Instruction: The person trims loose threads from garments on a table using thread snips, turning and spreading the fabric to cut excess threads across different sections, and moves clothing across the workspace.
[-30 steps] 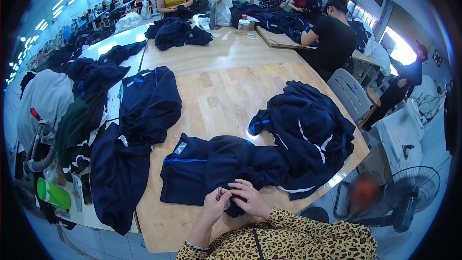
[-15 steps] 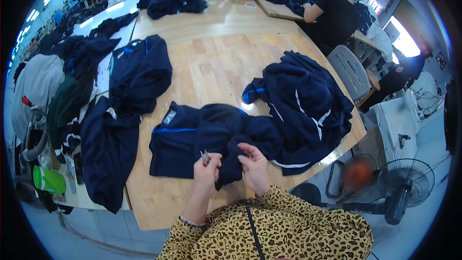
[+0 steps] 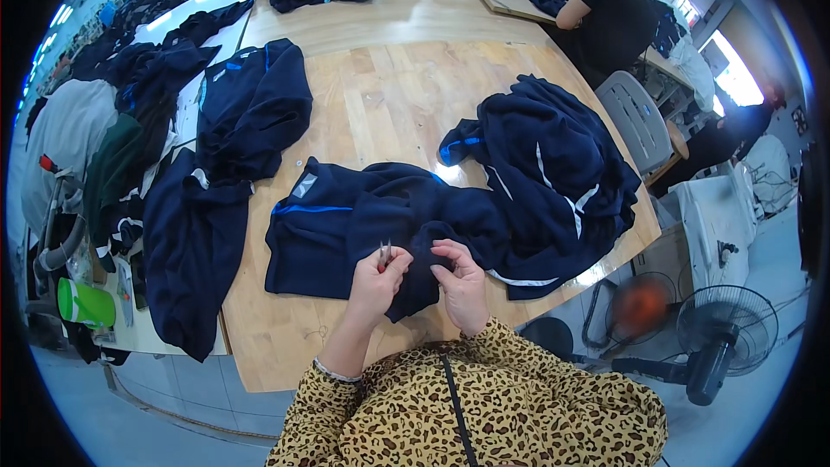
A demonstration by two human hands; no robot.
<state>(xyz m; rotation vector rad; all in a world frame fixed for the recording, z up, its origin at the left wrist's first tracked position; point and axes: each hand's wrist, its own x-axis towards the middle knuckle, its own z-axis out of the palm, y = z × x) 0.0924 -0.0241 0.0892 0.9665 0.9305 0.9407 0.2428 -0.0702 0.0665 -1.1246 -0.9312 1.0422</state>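
Note:
A navy garment with a blue stripe lies in front of me, its near end bunched up between my hands. My left hand is closed around a pair of small metal thread snips, blades pointing up and away from me, beside the raised cloth. Curled against the other side of that cloth is my right hand, thumb and forefinger gripping its edge. The exact pinch point is hard to see against the dark fabric.
A heap of navy garments with white piping sits on the right of the wooden table. More navy clothes lie left. A person in black sits at the far right. A fan stands right, a green container left.
The whole view has shifted slightly, moving the table upward in the picture. My left hand has turned the snips more upright and come nearer the cloth. My right fingers have shifted slightly on the fabric.

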